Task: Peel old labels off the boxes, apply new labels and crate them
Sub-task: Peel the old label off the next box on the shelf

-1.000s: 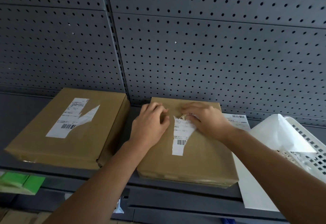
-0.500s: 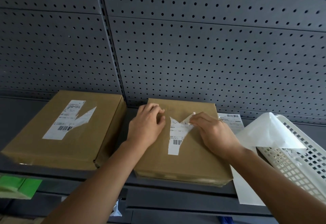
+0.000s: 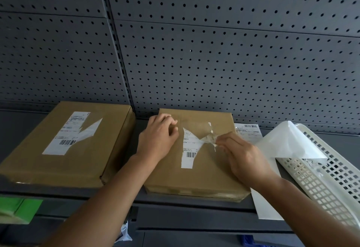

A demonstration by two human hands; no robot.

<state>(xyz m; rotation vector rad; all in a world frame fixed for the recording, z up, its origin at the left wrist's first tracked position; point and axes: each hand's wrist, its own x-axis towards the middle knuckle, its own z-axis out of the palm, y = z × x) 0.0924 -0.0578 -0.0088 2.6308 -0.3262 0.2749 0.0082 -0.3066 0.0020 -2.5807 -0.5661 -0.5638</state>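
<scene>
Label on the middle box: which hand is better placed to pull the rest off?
Right: the right hand pinches the label by its lifted strip, while the left hand rests on the box.

The location is a stockroom or shop storage bay, identified by grey perforated metal back panels (image 3: pixel 214 61) joined at an upright post (image 3: pixel 116 42), a grey steel shelf (image 3: pixel 23 130) carrying taped cardboard boxes (image 3: pixel 81 161) with barcode shipping labels (image 3: pixel 66 139), and a white lattice plastic crate (image 3: pixel 321 184).
</scene>
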